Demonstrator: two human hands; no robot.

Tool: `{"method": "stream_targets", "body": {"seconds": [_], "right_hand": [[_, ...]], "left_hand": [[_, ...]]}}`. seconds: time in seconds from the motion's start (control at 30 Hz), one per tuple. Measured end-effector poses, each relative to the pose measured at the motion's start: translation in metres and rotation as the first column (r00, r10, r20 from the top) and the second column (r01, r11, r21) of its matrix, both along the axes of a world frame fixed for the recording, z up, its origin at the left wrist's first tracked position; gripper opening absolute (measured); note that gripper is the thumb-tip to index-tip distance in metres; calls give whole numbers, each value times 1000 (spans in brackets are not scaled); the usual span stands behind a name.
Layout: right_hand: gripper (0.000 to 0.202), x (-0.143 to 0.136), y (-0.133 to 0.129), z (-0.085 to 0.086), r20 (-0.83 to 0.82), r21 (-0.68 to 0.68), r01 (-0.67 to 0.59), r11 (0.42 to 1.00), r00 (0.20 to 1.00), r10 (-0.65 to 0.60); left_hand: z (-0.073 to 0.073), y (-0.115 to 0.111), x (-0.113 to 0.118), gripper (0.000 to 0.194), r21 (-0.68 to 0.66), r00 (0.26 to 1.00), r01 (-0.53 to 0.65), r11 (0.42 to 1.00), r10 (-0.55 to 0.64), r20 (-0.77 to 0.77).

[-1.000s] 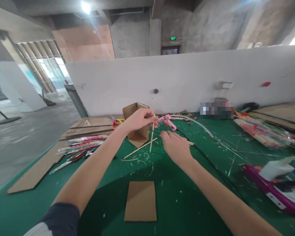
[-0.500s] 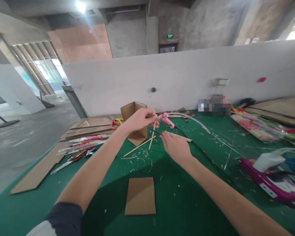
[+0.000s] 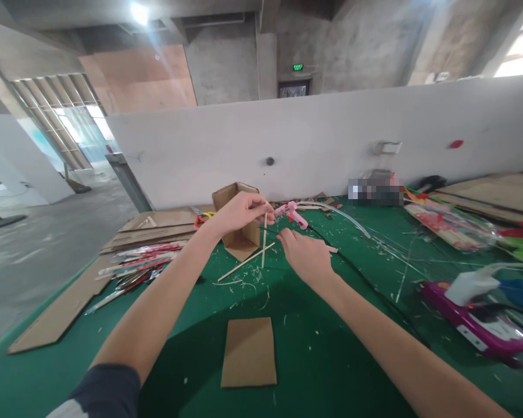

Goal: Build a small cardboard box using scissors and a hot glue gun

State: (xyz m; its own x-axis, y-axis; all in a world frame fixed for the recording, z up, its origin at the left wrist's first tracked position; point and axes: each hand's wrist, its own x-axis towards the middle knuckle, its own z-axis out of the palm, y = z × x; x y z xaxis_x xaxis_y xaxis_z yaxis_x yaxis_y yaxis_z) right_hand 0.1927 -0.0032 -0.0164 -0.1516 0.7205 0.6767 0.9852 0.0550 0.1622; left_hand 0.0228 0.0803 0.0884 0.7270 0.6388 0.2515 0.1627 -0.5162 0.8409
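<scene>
My left hand [image 3: 246,210] pinches the upper end of a thin pale wooden stick [image 3: 264,247], which points down toward the table. My right hand [image 3: 309,255] is closed around a slim tool with a pale handle [image 3: 332,249]; its narrow dark end [image 3: 269,231] reaches to the stick just below my left fingers. Whether that end is a blade or a file I cannot tell. Another thin wooden stick [image 3: 239,266] lies on the green table among pale shavings. Behind my left hand stands a folded cardboard box [image 3: 244,245]. A pink glue gun [image 3: 298,217] lies beyond my right hand.
A cardboard square [image 3: 249,354] lies nearest me. Leftward are packaged tools [image 3: 135,267], cardboard sheets [image 3: 56,310] and yellow-and-orange-handled scissors [image 3: 199,222]. A purple power strip [image 3: 455,322] sits at right, its cables crossing the table. A low white wall [image 3: 226,145] borders the back.
The stick in my left hand now hangs nearly upright instead of slanted. My right hand has shifted slightly left in view, with less of the tool's pale handle showing.
</scene>
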Motion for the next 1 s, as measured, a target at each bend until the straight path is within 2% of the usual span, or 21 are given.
{"method": "stream_targets", "body": {"seconds": [0.4,0.5,0.63,0.73,0.9,1.0], "right_hand": [[38,-1,-7,4,-52,-109,-17,994,999,11],[35,1,-7,-1,-52,-128,-14,992,999,7],[29,5,-8,-13,38,-233,-91,968,994,102],[36,6,-7,-13,52,-185,-87,979,994,98],[41,4,-5,2,7,-30,-25,999,1000,25],[39,5,-6,6,-12,-20,-21,1000,1000,21]], "left_hand": [[0,-8,4,24,90,998,66,994,-64,-25],[-1,-8,5,25,110,997,80,991,-77,-31],[-1,-8,5,27,120,994,105,987,-100,-48],[0,-7,3,25,122,996,86,989,-82,-42],[0,-9,3,24,90,998,61,994,-59,-27],[-3,-11,9,23,74,998,58,996,-58,-9]]}}
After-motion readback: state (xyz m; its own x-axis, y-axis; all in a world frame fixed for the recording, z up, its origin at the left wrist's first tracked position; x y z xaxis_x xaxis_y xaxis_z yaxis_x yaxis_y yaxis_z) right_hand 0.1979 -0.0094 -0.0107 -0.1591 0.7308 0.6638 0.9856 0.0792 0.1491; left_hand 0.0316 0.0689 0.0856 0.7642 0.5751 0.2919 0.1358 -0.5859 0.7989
